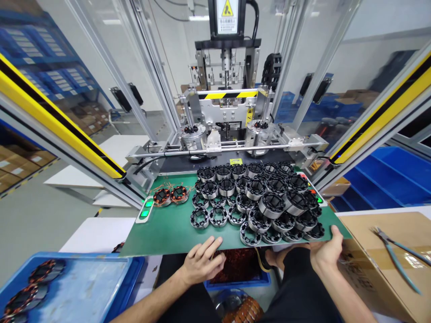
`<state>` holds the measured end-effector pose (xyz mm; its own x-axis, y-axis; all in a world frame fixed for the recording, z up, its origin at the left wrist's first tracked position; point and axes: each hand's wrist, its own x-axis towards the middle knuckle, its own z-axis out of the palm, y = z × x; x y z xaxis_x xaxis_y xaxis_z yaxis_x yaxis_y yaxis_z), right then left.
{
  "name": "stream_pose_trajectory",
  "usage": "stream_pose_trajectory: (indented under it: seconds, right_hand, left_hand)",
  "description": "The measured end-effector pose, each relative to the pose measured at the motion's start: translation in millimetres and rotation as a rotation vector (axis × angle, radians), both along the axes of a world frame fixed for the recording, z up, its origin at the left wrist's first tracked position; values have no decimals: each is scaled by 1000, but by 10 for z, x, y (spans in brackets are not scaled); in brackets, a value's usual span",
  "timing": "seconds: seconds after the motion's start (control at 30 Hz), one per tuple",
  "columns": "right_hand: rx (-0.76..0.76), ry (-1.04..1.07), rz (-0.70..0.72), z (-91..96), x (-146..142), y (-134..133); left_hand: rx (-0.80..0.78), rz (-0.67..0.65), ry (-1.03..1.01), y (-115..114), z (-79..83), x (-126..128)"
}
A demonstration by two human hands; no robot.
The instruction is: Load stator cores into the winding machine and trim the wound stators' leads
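Many metal rings (256, 197) cover the green bench (168, 233). Left grip (202, 260) lies open on its edge; right grip (325, 251) clasps it

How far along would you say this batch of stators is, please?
Done: two copper-wound stators on the green board, more in the blue tray. In hand: both machine fixtures loaded; left hand rests on the board's edge, right hand grips it. Left: many bare cores.

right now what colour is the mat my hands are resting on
Green mat, seen best in the head view.
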<state>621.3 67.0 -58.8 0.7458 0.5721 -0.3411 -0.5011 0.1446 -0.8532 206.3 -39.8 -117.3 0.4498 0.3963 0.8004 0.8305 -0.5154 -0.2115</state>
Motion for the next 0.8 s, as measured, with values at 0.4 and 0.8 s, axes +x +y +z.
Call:
stream_pose_trajectory:
  seconds: [0.4, 0.8]
  right_hand:
    - [15, 29, -27, -19, 16, 24]
    - [21, -16, -8, -86, 52, 16]
  left_hand:
    - [6, -15, -28, -3, -52, 6]
    - [4, -4, -3, -9, -82, -19]
